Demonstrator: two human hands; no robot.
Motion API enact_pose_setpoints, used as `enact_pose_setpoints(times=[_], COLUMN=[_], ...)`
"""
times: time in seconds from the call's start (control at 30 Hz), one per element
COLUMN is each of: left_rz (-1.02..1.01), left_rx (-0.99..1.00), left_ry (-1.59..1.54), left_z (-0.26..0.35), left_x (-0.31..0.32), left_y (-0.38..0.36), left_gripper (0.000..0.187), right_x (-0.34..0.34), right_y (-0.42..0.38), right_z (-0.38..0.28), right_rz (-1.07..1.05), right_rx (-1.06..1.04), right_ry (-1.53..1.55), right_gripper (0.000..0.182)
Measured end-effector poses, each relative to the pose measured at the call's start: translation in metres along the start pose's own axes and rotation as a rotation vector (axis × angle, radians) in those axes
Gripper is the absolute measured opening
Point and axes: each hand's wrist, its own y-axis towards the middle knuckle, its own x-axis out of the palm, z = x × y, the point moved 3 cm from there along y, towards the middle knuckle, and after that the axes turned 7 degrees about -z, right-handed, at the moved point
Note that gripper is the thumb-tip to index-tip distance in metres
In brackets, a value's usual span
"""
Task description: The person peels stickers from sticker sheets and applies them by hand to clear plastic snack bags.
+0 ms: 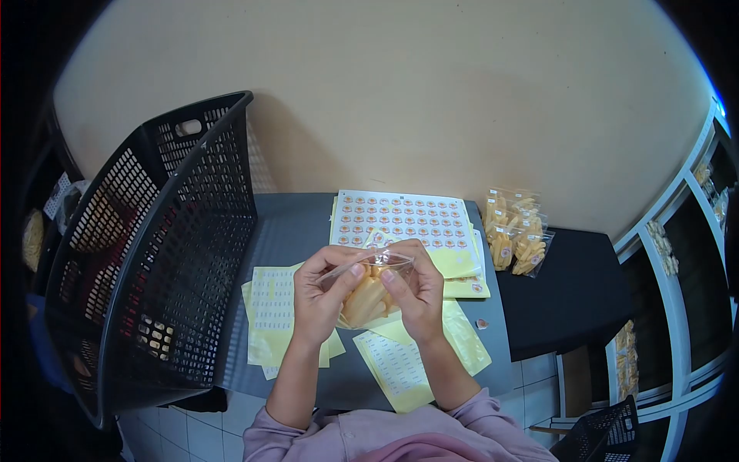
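Note:
A clear plastic bag (pixel 365 304) of pale yellow, stick-shaped snacks is held up in front of me over the grey table (pixel 300 223). Its upper left edge is gripped by my left hand (pixel 322 289), thumb on the near side. My right hand (pixel 418 296) pinches the upper right part, its thumb pressed on the plastic. The fingers behind the bag are partly hidden. Just behind my hands lies a sheet of round printed stickers (pixel 400 209). Sheets of small printed labels on yellow backing (pixel 273 300) spread to the left, and more label sheets (pixel 394 373) lie below the bag.
A tall black perforated basket (pixel 202 231) takes up the left side. Several filled snack bags (pixel 514 235) stand at the right by a black-covered surface (pixel 570 296). A small loose scrap (pixel 482 324) lies near the table's right edge. White-framed shelving (pixel 677 308) curves along the far right.

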Motion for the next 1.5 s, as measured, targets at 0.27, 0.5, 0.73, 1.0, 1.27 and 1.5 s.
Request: enact_pose_setpoints(times=[0.27, 0.5, 0.73, 1.0, 1.27, 1.5], left_rz=[-0.048, -0.041, 0.005, -0.029, -0.05, -0.134], left_rx=[-0.063, -0.029, -0.038, -0.039, -0.116, -0.129], left_ry=[0.07, 0.114, 0.131, 0.235, 0.285, 0.182], left_z=[-0.012, -0.017, -0.021, -0.028, -0.028, -0.034], left_x=[0.009, 0.018, 0.012, 0.003, 0.001, -0.014], left_y=[0.011, 0.02, 0.025, 0.022, 0.025, 0.028], left_gripper=[0.017, 0.05, 0.052, 0.045, 0.045, 0.028], right_x=[-0.023, -0.029, -0.035, -0.041, -0.043, -0.061], right_y=[0.006, 0.009, 0.011, 0.015, 0.016, 0.017], right_z=[0.003, 0.001, 0.006, 0.01, 0.011, 0.016], right_rz=[-0.011, 0.012, 0.001, -0.119, -0.095, 0.024], right_rx=[0.036, 0.044, 0.077, 0.144, 0.172, 0.255], right_ry=[-0.042, -0.07, -0.052, -0.148, -0.164, -0.138], right_gripper=[0.013, 0.009, 0.015, 0.013, 0.012, 0.008])
